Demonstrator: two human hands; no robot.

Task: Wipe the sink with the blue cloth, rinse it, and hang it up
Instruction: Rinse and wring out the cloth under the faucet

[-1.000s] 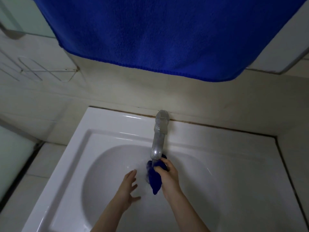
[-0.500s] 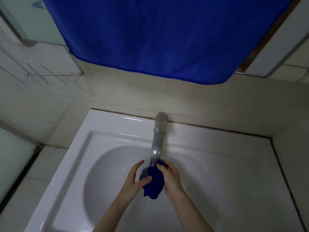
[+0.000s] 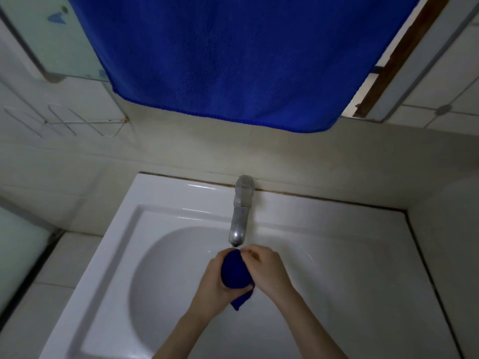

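both hands meet over the bowl of the white sink (image 3: 166,221), just below the spout of the metal tap (image 3: 239,216). the blue cloth (image 3: 234,274) is bunched into a tight wad between them, with one loose corner hanging down at about 6 o'clock from the wad, above the sink bowl. the left hand (image 3: 211,281) is closed around the wad from the 9 o'clock side, its fingers wrapped under and around the fabric. the right hand (image 3: 267,268) is closed on the wad from the 3 o'clock side, its fingertips pinching the top of the cloth right by the spout's mouth. both forearms come in from the bottom edge of the view, at about 6 o'clock, and angle toward each other.

the tap stands at the back rim of the sink, at 12 o'clock from the hands, with its spout pointing down toward the cloth. whether water is running cannot be told.

above, filling the upper part of the view at 12 o'clock, a large blue towel (image 3: 233,60) hangs flat against the wall, its lower hem well above the tap. at about 10 o'clock a white wire rack (image 3: 85,123) is fixed to the tiled wall, and above it the edge of a glass shelf (image 3: 51,42) shows. at about 2 o'clock a dark wooden strip (image 3: 388,60) runs diagonally beside a pale frame.
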